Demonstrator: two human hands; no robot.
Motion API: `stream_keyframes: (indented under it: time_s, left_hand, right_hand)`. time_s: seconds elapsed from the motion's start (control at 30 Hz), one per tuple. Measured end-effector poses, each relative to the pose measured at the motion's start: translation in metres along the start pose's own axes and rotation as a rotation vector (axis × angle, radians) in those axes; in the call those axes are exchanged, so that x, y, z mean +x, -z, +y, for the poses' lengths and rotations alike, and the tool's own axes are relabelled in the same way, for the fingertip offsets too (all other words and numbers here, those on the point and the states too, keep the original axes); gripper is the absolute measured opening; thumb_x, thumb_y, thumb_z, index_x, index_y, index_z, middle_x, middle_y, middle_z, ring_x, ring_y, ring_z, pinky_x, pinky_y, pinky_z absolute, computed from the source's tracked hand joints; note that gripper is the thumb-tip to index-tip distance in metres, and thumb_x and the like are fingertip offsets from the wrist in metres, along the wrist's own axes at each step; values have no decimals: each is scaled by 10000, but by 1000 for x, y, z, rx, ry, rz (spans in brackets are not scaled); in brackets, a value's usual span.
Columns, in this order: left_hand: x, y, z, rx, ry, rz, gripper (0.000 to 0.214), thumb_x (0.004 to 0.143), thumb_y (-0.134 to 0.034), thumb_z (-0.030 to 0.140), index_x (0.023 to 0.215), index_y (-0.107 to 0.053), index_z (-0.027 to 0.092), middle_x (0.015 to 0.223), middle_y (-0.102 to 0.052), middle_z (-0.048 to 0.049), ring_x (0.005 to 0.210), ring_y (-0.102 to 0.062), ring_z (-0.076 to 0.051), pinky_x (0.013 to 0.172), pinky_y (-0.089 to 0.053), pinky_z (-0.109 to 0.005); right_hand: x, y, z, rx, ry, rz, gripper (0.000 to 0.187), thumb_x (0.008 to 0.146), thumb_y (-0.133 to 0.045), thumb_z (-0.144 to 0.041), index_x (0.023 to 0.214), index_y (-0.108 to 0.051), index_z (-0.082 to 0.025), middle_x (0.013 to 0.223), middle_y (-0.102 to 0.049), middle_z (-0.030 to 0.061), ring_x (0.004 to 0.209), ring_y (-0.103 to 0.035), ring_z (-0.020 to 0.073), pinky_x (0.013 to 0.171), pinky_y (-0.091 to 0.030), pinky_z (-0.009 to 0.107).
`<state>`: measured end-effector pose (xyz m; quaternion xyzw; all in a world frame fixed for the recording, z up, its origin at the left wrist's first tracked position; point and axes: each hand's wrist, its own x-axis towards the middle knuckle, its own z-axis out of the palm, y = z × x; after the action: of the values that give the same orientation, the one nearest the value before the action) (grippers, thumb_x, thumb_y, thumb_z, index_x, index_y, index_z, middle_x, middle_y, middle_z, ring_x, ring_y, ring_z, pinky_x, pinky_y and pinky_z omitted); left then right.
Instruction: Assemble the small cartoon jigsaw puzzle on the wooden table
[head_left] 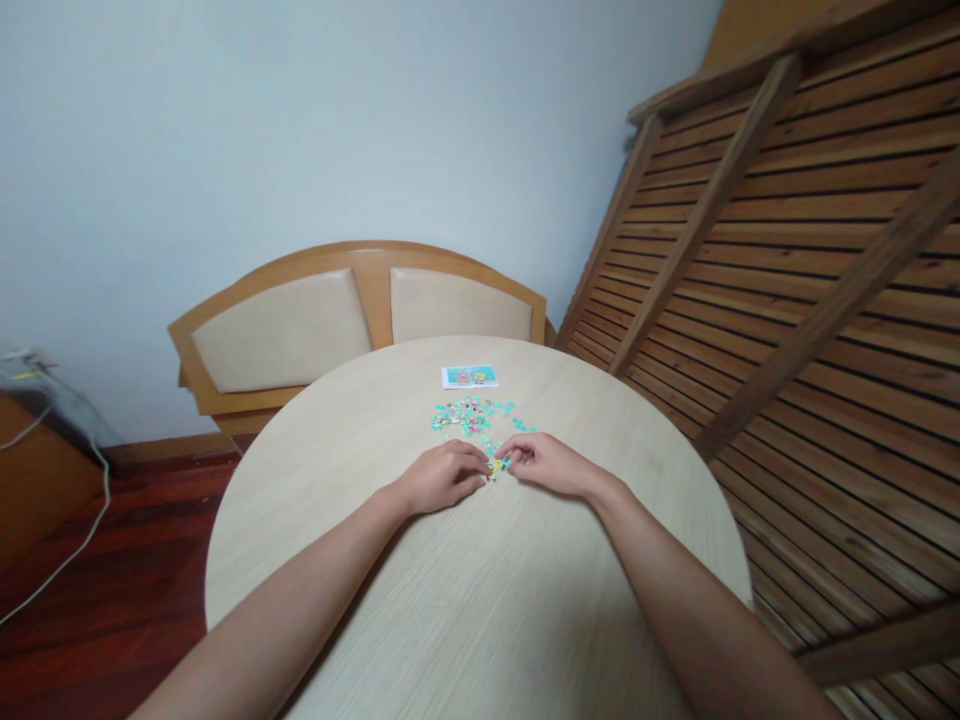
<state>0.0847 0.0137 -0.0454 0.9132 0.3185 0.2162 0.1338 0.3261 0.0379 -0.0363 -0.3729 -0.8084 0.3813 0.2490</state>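
Observation:
Small jigsaw puzzle pieces (pixel 469 414), mostly teal with some pink and yellow, lie in a loose heap on the round table. Closer to me is a small cluster of yellow and teal pieces (pixel 496 467) between my hands. My left hand (pixel 448 474) rests on the table at the cluster's left side, fingers stretched forward and the thumb apart from them. On the other side, my right hand (pixel 551 464) bends its thumb and forefinger together at a teal piece by the cluster's edge. Its remaining fingers are curled in.
Beyond the heap lies a picture card (pixel 470 377) with a teal print. A padded wooden headboard (pixel 380 290) stands behind the pale round table (pixel 315 500). Wooden slats (pixel 750 270) lean at the right. A white cable (pixel 105 490) hangs at the left.

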Motion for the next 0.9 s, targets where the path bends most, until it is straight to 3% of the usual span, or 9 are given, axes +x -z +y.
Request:
stream_keyframes:
  time_s: [0.27, 0.63, 0.9]
  left_hand:
    - [-2, 3, -2, 27, -27, -37, 266, 966, -538, 322, 1142, -715, 231, 1172, -657, -78, 1108, -594, -208, 1000, -463, -335]
    - [-2, 5, 0, 23, -33, -56, 268, 966, -533, 295, 1154, -715, 236, 1180, -651, -80, 1114, -591, -209, 1003, -457, -339]
    - [-2, 4, -1, 26, -35, -53, 273, 969, -528, 297, 1157, -717, 239, 1178, -652, -78, 1113, -588, -206, 1000, -456, -332]
  right_hand:
    - [-2, 2, 4, 35, -61, -55, 339, 737, -703, -293, 1019, -709, -107, 869, -708, 74, 804, -641, 176, 741, -495, 289]
    - [-3, -1, -2, -53, -99, -86, 255, 726, -744, -332, 886, -729, -133, 762, -678, 34, 724, -606, 158, 627, -439, 247]
    - [-3, -2, 0, -111, -76, -79, 268, 735, -741, -304, 961, -717, -160, 722, -630, -9, 657, -566, 123, 583, -396, 221]
